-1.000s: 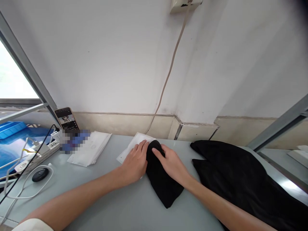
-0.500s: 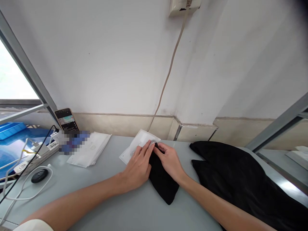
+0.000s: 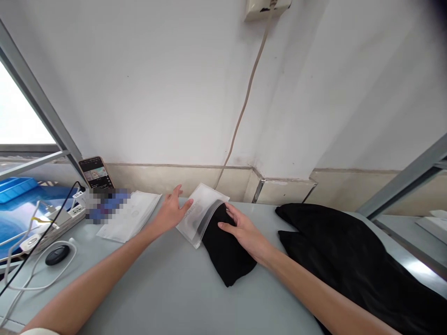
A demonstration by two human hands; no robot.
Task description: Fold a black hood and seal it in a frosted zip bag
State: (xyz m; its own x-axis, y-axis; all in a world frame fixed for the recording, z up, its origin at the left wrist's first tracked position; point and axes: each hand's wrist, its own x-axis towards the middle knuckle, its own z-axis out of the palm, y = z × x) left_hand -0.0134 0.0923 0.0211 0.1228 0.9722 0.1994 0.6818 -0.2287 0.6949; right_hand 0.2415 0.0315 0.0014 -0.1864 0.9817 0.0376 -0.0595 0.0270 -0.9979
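Right hand (image 3: 247,233), grip closed on black cloth (image 3: 228,256) at centre frame, cloth end at frosted bag (image 3: 204,201) mouth; left hand (image 3: 172,211), grip spread wide, thumb by bag, contact unclear

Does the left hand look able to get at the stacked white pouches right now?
Probably yes: the left hand is spread open beside the stacked white pouches, with nothing visible between.
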